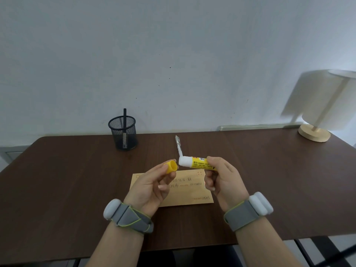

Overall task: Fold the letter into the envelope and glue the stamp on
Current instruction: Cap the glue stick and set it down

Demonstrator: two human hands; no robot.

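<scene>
Both hands hovered above the brown table (77, 180), over the tan envelope (185, 193) lying flat near its front edge. Right hand (223, 180) gripped the yellow glue stick (198, 164), its white tip bared leftward. Left hand (152, 184) pinched the yellow cap (171, 166) just beside that tip.

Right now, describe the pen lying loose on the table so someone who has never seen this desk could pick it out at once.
Start at the dark brown table and find the tan envelope lying near its front edge. Beyond the envelope, toward the wall, a slim white pen lies flat on the wood. Unlike the black pen standing upright in the mesh pen cup to its left, it is pale and lies outside the cup.
</scene>
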